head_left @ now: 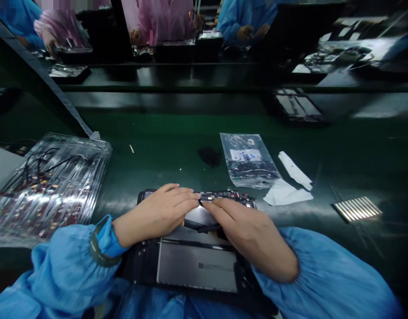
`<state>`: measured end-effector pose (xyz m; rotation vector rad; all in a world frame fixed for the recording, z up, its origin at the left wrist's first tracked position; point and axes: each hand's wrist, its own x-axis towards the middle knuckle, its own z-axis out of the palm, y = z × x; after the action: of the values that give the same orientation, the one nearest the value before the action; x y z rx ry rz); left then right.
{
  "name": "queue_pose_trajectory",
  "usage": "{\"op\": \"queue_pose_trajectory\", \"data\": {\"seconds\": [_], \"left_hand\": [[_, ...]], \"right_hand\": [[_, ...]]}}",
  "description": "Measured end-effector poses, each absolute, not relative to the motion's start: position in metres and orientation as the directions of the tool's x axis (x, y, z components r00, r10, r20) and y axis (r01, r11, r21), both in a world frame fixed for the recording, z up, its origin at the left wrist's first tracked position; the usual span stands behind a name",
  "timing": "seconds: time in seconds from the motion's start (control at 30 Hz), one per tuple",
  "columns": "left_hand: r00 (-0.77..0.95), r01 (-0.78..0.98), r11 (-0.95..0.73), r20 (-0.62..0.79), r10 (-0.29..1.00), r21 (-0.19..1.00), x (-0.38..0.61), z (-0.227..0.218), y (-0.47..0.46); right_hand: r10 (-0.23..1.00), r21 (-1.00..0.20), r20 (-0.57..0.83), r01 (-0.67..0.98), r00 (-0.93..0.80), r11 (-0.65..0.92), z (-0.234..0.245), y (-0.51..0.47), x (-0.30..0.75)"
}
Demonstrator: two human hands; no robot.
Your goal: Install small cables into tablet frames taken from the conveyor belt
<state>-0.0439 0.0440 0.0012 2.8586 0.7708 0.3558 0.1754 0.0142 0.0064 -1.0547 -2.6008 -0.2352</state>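
Note:
An opened flat device (197, 266) with a grey battery panel lies on the green bench right in front of me. My left hand (157, 212) lies over its upper left part, fingers stretched out together and pointing right. My right hand (246, 232) comes in from the right, fingers extended, their tips pressing near the board strip (230, 196) along the device's top edge. The fingertips of both hands meet over a small part that I cannot make out. A black cable (204, 228) curves just below them.
A clear tray of small wired parts (47, 186) sits at the left. A plastic bag of small parts (248, 160), white paper scraps (290, 188) and a striped strip (356, 208) lie to the right. Other people in pink and blue coats work across the belt.

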Motion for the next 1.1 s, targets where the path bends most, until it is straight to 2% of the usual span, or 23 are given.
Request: {"op": "queue_pose_trajectory", "data": {"seconds": [0.13,0.47,0.77,1.1], "left_hand": [[0.845,0.459,-0.859,0.186,0.501,0.225,-0.044,0.003,0.045],[0.853,0.471,-0.873,0.186,0.487,0.125,-0.043,-0.002,0.044],[0.862,0.462,-0.881,0.182,0.472,0.097,-0.044,0.0,0.043],[0.854,0.473,-0.872,0.177,0.488,0.122,-0.045,-0.004,0.042]], "right_hand": [[0.676,-0.034,0.314,0.704,-0.667,0.71,0.008,0.01,0.186],[0.626,0.073,0.405,0.706,-0.666,0.704,0.003,0.007,0.191],[0.653,0.135,0.375,0.735,-0.658,0.664,0.004,0.005,0.189],[0.664,0.168,0.328,0.733,-0.672,0.659,0.009,0.002,0.188]]}}
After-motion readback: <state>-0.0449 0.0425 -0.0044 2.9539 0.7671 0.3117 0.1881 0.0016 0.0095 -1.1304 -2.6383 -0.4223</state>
